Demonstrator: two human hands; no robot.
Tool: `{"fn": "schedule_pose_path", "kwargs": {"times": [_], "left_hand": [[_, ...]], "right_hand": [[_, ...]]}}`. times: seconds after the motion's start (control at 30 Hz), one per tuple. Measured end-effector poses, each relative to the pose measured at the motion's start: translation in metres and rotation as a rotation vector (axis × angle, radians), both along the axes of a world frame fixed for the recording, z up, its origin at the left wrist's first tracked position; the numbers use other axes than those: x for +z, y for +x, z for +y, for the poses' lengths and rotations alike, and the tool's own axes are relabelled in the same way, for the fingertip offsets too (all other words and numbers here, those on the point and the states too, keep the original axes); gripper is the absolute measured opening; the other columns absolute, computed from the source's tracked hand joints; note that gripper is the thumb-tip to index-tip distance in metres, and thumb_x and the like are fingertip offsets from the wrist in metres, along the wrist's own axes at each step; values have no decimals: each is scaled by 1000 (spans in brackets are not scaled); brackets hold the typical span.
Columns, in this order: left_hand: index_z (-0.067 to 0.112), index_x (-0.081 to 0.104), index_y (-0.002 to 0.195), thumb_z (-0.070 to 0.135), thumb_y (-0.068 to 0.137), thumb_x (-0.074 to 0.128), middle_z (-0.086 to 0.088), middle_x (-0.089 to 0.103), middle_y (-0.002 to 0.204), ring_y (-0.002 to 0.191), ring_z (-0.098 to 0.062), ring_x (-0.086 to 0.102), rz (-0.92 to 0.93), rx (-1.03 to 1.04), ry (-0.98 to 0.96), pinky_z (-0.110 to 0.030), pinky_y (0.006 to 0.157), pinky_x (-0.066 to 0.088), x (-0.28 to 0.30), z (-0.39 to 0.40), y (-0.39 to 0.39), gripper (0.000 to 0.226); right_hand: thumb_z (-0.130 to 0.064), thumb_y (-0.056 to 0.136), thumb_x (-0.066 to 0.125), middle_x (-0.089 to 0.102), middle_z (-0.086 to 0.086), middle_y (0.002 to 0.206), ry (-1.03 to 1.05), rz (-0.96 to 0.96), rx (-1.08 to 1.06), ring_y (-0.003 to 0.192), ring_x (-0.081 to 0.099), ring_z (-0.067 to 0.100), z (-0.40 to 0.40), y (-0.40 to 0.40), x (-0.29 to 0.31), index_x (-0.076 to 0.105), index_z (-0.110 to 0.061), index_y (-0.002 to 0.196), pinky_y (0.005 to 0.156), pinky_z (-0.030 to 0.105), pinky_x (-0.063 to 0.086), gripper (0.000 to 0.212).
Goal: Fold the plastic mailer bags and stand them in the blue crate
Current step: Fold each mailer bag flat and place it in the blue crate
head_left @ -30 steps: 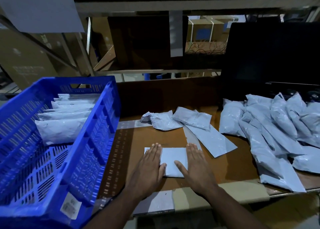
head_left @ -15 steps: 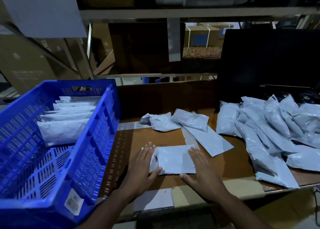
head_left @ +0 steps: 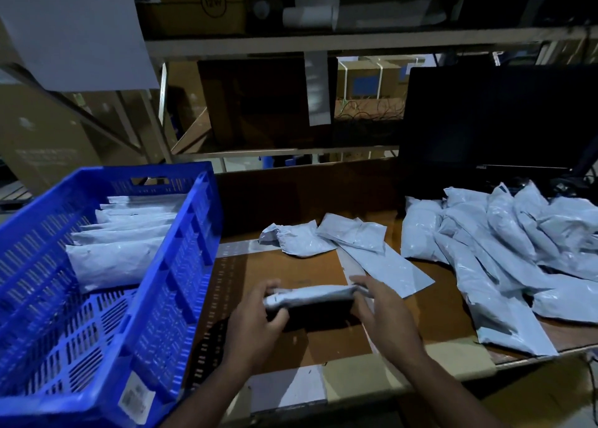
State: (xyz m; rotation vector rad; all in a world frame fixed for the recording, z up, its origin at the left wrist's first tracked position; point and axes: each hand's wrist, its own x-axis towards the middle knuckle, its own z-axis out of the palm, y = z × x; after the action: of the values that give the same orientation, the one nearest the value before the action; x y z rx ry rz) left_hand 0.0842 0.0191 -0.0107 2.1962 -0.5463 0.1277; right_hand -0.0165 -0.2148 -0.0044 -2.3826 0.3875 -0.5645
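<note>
Lifting the folded mailer [head_left: 309, 295] off the table [head_left: 323, 340], I now have it edge-up between both hands, where a second ago it lay flat under my palms. My left hand [head_left: 255, 327] grips its left end, fingers curled over the top and thumb underneath; my right hand [head_left: 385, 317] pinches the right end with curled fingers. It casts a dark shadow on the board just below, so it is clear of the surface. I take that to mean the folding of this one is finished and what remains is carrying it over.

Just left of my left hand stands the blue crate [head_left: 168, 282], with a row of folded bags [head_left: 119, 233] upright at its far end and bare floor in front of them, likely the slot for this one. Beyond my hands lie two loose mailers [head_left: 326, 236]. Off to my right, well apart, sits the heap of unfolded bags [head_left: 504, 249] still waiting.
</note>
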Motion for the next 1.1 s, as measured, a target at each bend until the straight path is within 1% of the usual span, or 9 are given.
{"fn": "schedule_pose_path", "kwargs": {"times": [0.2, 0.4, 0.57, 0.67, 0.73, 0.8, 0.9, 1.03, 1.1], "left_hand": [[37, 31, 150, 41, 87, 78, 12, 54, 139, 119, -12, 60, 95, 58, -40, -30, 90, 55, 11, -7, 4, 79], [30, 31, 155, 51, 98, 57, 6, 34, 153, 135, -12, 42, -94, 127, 354, -25, 96, 50, 6, -8, -1, 66], [23, 28, 159, 35, 109, 22, 5, 23, 167, 154, -8, 13, -225, -164, 434, -36, 123, 26, 4, -19, 6, 52], [17, 17, 161, 34, 106, 9, 2, 9, 169, 153, -7, -6, -218, -348, 633, -31, 127, -2, -8, -24, 21, 58], [19, 9, 162, 37, 109, 14, 4, 2, 170, 152, -3, -12, -166, -395, 686, -24, 121, -12, -17, -22, 20, 56], [20, 7, 163, 43, 108, 11, 5, 1, 170, 154, -4, -8, -154, -367, 683, -24, 121, -11, -26, -19, 14, 60], [21, 10, 163, 51, 94, -6, 5, 6, 170, 155, -5, -3, -165, -307, 660, -32, 127, -3, -27, -20, 10, 76], [20, 13, 162, 49, 97, -7, 3, 10, 170, 155, -8, -1, -176, -291, 686, -37, 127, 3, -39, -20, 0, 74], [19, 15, 162, 48, 99, -4, 2, 14, 170, 155, -7, 0, -172, -279, 678, -37, 128, 3, -37, -20, 1, 71]], "right_hand": [[-29, 100, 55, 59, -10, 130, -29, 22, -52, 114, 58, 12, -8, 21, 10, 48, -32, 140, 94, 31, 49, 41], [-30, 99, 58, 46, -2, 152, -411, 121, -27, 138, 44, 15, 11, 23, -5, 53, -24, 143, 113, 30, 34, 44], [-31, 102, 46, 44, 2, 155, -447, 192, 182, 143, 41, 19, 37, 30, -23, 51, -23, 146, 116, 33, 22, 45], [-32, 95, 48, 61, 5, 139, -470, 250, 195, 128, 58, 22, 46, 33, -37, 64, -24, 134, 112, 38, 38, 43], [-32, 104, 31, 62, 3, 138, -504, 247, 188, 129, 58, 20, 48, 28, -46, 64, -24, 133, 116, 37, 32, 45], [-37, 108, 6, 53, 2, 148, -502, 278, 215, 139, 47, 19, 48, 24, -49, 56, -25, 141, 118, 37, 16, 61], [-41, 105, 1, 22, -3, 163, -465, 282, 265, 152, 18, 13, 40, 30, -40, 36, -28, 154, 124, 31, -7, 61], [-34, 102, 25, 47, 1, 152, -497, 280, 281, 145, 37, 15, 40, 21, -43, 53, -26, 144, 123, 36, 7, 51], [-33, 105, 28, 43, -1, 155, -451, 320, 299, 146, 34, 15, 42, 22, -41, 50, -26, 146, 123, 33, 2, 48]]}}
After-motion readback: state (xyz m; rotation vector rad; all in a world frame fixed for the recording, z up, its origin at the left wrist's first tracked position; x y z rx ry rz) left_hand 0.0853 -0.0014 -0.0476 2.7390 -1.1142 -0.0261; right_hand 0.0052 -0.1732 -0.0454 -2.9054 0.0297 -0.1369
